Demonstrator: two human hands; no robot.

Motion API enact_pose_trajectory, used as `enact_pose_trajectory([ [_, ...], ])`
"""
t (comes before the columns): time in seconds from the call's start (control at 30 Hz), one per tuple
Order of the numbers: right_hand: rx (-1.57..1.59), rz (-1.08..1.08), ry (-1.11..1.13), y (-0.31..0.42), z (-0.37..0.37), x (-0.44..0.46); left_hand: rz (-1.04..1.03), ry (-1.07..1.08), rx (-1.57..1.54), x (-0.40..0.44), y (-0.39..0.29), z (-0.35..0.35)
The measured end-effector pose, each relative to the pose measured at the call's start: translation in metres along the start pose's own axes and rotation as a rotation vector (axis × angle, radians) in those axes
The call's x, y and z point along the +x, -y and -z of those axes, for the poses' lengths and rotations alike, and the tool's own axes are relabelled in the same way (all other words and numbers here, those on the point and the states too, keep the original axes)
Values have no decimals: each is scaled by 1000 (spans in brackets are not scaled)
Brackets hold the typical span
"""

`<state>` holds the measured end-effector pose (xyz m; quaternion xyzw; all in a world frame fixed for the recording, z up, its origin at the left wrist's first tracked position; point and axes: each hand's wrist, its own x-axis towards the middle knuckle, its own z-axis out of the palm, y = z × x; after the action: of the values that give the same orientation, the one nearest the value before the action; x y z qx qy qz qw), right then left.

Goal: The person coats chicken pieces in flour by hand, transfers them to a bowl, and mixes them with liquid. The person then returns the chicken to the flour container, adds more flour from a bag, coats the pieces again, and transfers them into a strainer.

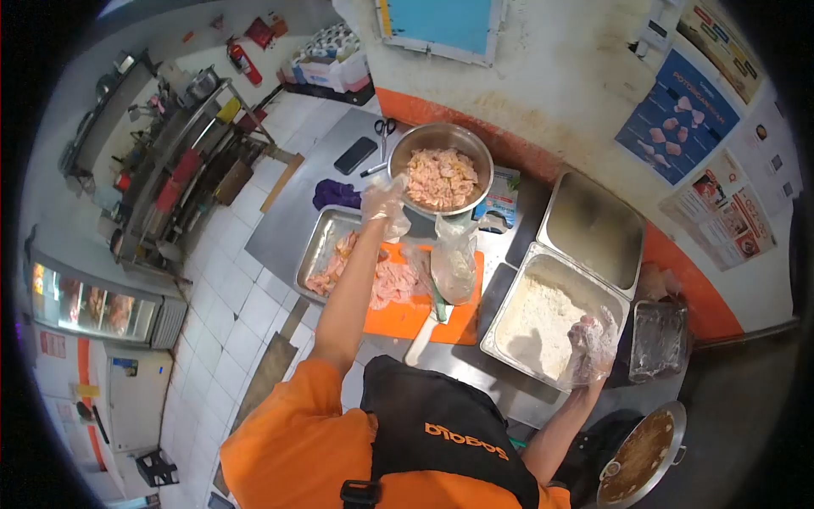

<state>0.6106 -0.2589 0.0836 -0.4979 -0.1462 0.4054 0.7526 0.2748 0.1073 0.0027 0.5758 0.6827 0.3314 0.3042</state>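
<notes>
My left hand (386, 205), in a clear plastic glove, is at the near left rim of a round metal bowl (483, 161) holding cut raw meat (441, 178). Its fingers are hard to make out. My right hand (589, 346), in a flour-dusted plastic glove, is curled over the right side of a steel pan (487, 343) of flour (534, 314); what it holds, if anything, is unclear. Between my hands, raw meat strips (394, 280) and a clear plastic bag (454, 267) lie on an orange cutting board (377, 324). A white-handled knife (420, 343) rests at its front edge.
A metal tray (309, 254) with meat stands left of the board. Behind are a phone (355, 155), scissors (384, 131) and a purple cloth (336, 194). Another steel pan (593, 225) adjoins the flour pan. A wok (644, 454) of brownish oil sits at lower right.
</notes>
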Motion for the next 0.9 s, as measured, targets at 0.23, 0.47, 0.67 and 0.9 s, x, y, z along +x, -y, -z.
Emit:
enact_pose_trajectory([
  [0.23,57,23,-111,-2,23,-23,207,107,-656,23,30,-47],
  [0.47,-275,106,164,40,-42,5,2,120,-834,-19,-50,3],
  [0.67,-526,402,675,62,-117,91,-491,254,-720,-117,-153,31],
  [0.9,-1147,504,284,67,-94,125,-656,389,-525,-208,-188,-19],
])
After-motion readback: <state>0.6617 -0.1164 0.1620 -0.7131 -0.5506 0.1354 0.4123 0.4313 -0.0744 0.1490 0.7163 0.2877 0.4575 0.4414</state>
